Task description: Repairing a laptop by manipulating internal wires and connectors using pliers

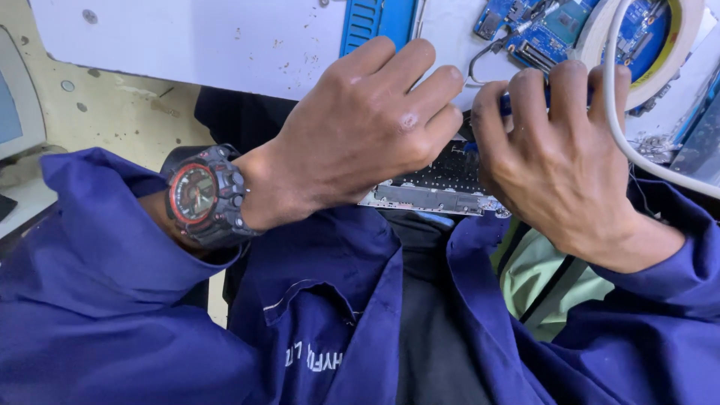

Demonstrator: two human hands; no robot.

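Hands close together over a flat grey metal part [442, 189] with a perforated dark face, held at the desk [225, 45] edge above the lap. Left hand [360, 135], fingers curled, rests on the part's left end; how tightly its grip closes, cannot tell. Right hand [559, 161] curled shut around a slim blue-handled tool [507, 103], tip hidden behind the fingers. Black and red wristwatch [201, 196] on left wrist. Blue circuit board [559, 30], roll of tape [667, 52] and white cable [622, 127] lie just beyond the right hand.
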